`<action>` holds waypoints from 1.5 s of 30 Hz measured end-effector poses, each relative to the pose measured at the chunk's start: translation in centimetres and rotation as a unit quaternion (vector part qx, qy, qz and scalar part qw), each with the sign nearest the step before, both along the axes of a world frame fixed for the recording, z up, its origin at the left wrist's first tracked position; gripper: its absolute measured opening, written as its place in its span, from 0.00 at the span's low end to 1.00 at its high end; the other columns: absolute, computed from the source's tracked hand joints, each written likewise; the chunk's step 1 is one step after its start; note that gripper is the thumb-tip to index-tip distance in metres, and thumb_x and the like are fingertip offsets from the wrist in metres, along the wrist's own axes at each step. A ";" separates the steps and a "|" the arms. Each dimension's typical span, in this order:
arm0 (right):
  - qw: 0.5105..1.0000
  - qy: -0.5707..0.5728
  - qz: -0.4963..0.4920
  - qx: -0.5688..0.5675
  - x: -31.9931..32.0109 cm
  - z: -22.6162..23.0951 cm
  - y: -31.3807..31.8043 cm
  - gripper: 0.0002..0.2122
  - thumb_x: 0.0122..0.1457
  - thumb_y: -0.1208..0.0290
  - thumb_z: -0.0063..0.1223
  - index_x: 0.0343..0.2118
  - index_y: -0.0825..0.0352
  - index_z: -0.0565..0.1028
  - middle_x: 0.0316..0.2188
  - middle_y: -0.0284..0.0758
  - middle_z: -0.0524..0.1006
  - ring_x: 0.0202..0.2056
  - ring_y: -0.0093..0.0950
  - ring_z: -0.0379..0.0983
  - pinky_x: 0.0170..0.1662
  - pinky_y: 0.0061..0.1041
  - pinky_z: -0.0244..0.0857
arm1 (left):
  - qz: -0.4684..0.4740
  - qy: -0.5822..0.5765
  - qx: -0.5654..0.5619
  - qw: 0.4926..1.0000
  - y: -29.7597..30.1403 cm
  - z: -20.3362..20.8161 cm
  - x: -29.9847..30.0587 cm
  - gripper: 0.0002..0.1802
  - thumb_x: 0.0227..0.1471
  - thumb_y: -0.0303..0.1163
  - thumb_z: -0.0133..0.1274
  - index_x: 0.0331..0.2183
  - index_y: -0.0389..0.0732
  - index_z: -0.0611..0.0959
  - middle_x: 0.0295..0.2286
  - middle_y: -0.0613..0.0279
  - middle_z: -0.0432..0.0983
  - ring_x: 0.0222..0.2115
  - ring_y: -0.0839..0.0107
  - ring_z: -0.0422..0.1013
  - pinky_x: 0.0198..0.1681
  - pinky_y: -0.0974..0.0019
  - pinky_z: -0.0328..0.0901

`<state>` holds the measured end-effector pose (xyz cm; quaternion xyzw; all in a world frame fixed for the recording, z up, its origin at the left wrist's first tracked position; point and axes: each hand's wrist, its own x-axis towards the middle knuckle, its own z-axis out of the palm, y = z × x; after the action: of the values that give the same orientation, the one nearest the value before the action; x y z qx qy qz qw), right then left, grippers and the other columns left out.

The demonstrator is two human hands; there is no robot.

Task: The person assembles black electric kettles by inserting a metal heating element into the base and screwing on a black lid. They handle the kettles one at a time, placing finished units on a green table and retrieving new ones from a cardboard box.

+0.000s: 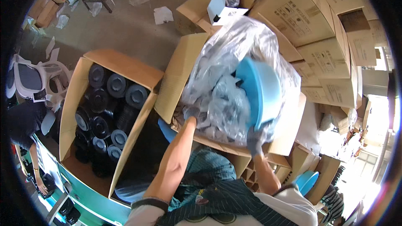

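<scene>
A light blue plastic basin point(268, 90) stands tilted on its side in a large open cardboard box point(178, 77), which is lined with a clear plastic bag point(247, 33). My right hand point(256, 140), in a grey glove, grips the basin's near rim. My left hand point(191, 113), gloved too, is closed on the bag at the box's near left edge; its fingertips are partly hidden by plastic. Crumpled clear plastic point(228, 100) fills the box left of the basin, and what lies under it is hard to make out.
Left of me, another open carton point(69, 113) holds several black round parts point(100, 125). Stacked cartons point(289, 14) rise at the right. A white chair point(50, 75) and a co-worker's hand point(42, 186) are at far left. Another blue basin point(307, 182) is at lower right.
</scene>
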<state>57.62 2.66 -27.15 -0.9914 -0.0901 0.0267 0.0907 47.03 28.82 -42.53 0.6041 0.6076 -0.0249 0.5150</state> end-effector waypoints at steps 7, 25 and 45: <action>0.998 0.034 -0.046 0.016 0.2 -2.1 0.4 0.42 0.57 0.64 0.54 0.69 0.81 0.48 0.63 0.67 0.61 0.63 0.60 0.61 0.65 0.45 0.58 | -0.033 -0.083 0.224 0.970 2.0 0.5 -2.7 0.27 0.57 0.45 0.55 0.52 0.35 0.78 0.49 0.43 0.78 0.50 0.49 0.75 0.53 0.51 0.67; 0.919 0.285 -0.086 0.257 1.2 -2.8 -11.7 0.32 0.62 0.65 0.52 0.67 0.74 0.57 0.61 0.51 0.67 0.62 0.45 0.64 0.65 0.40 0.60 | -0.399 -0.519 -0.279 0.703 -15.7 25.7 3.9 0.17 0.67 0.32 0.50 0.54 0.38 0.79 0.49 0.55 0.75 0.50 0.60 0.72 0.54 0.61 0.68; 0.469 0.608 -0.237 0.595 1.5 -8.7 -12.7 0.17 0.70 0.64 0.47 0.58 0.65 0.73 0.52 0.35 0.79 0.51 0.33 0.77 0.55 0.39 0.73 | -0.039 -0.038 0.324 0.944 8.0 20.5 -15.8 0.45 0.47 0.44 0.68 0.62 0.34 0.70 0.54 0.39 0.70 0.53 0.49 0.69 0.59 0.49 0.63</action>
<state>59.11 -10.06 -35.83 -0.4163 0.2321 0.5398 0.6939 31.21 36.84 -22.02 0.7624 0.5387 0.1761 0.3125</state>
